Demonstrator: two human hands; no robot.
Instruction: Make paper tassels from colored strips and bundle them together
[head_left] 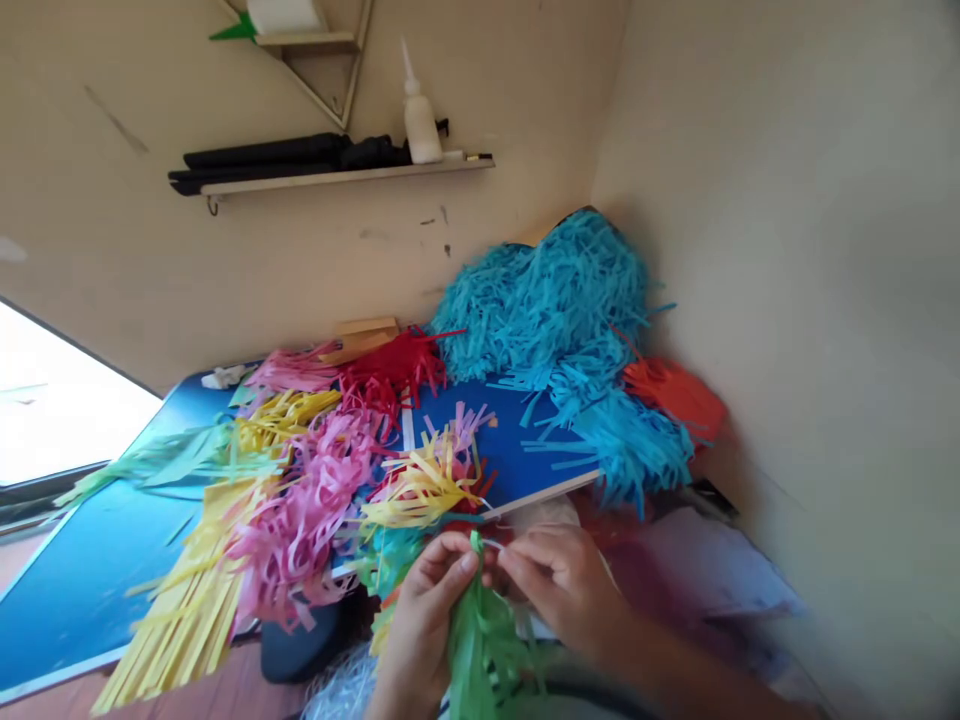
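Observation:
A green tissue-paper tassel (pixel 476 650) hangs fringe-down from my left hand (pixel 429 605), whose thumb and fingers pinch it just below its narrow twisted top. Close beside it, my right hand (pixel 566 585) has its thumb and forefinger closed on a thin whitish string (pixel 493 544) that runs to the tassel's top. Whether the string passes through or around the top is too small to tell. Just beyond my hands lies a bunch of yellow tassels (pixel 420 490), with teal fringe (pixel 390 555) below it.
Pink fringe (pixel 315 500), pale yellow strips (pixel 187 600) and red fringe (pixel 397 375) lie on the blue table (pixel 90 570). A large turquoise fringe heap (pixel 547 300) fills the back corner, near orange paper (pixel 679 400). Above, a wall shelf (pixel 352 178) bears a white bottle (pixel 421 125).

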